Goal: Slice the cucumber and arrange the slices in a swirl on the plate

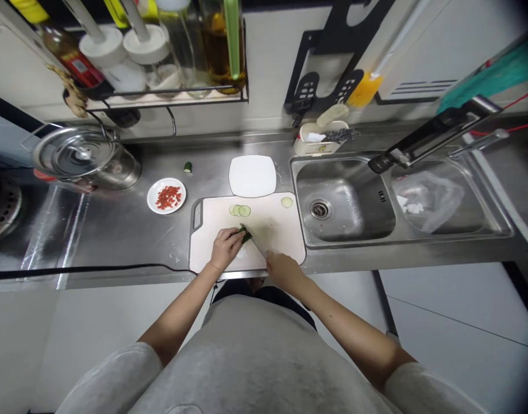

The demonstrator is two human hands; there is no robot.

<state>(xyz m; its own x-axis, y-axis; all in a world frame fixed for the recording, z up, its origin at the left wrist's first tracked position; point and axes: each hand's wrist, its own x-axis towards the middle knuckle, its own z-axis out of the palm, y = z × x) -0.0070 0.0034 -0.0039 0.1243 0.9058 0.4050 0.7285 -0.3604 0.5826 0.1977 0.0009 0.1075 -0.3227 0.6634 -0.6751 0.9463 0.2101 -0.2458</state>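
The left hand (224,248) pins a piece of cucumber (246,234) to the board (285,238), fingers bent over it, while the right hand (284,269) grips a knife (258,245), its blade angled up to the cucumber. Above them on the board lie overlapping slices (240,210), with a lone slice (286,202) near the right corner. On the counter (209,158) behind sit a white tray (252,175), a cucumber end (188,167) and, to the left, a plate (150,196) of red bits (168,197).

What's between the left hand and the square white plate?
In the head view, a few cucumber slices lie there on the cutting board, between the left hand and square plate.
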